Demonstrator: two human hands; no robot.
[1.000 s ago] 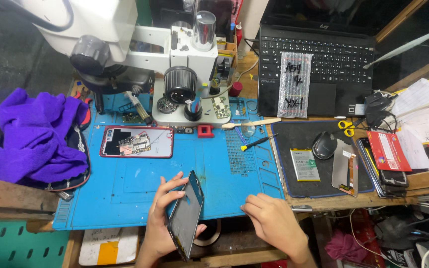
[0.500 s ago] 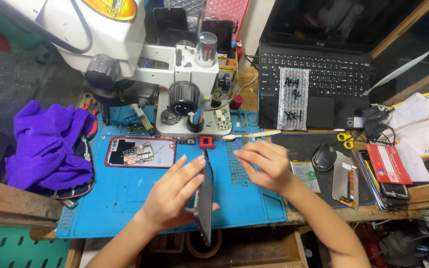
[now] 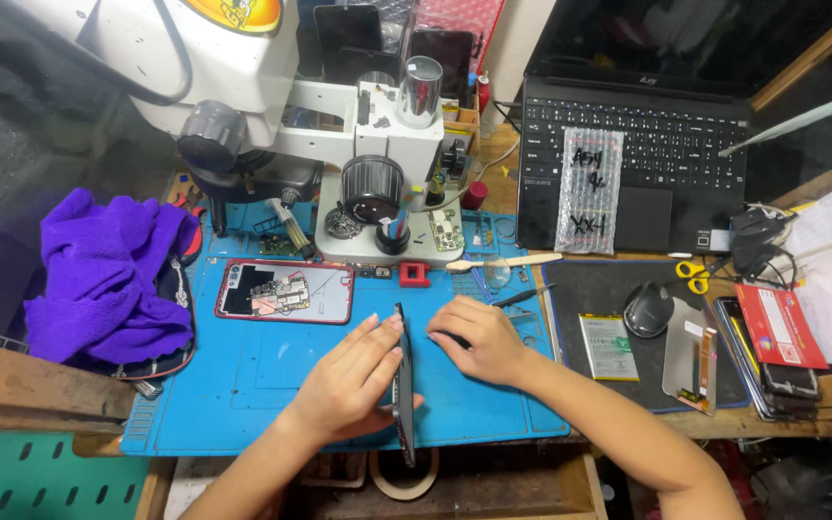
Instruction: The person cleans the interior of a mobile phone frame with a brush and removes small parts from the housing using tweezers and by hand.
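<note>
A phone [image 3: 403, 385] stands on edge over the blue mat's [image 3: 262, 385] near border, gripped by the left hand [image 3: 353, 376]. Risk: held only by its thin sides, it may slip and fall off the bench, or tip onto the opened phone [image 3: 284, 291] nearby. The right hand [image 3: 479, 337], fingers curled, presses on the mat just beside it, holding nothing visible.

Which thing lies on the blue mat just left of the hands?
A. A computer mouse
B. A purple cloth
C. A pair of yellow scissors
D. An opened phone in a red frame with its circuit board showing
D: the opened phone in a red frame lies flat on the blue mat, just left of the left hand, which holds a dark phone on edge.
</note>
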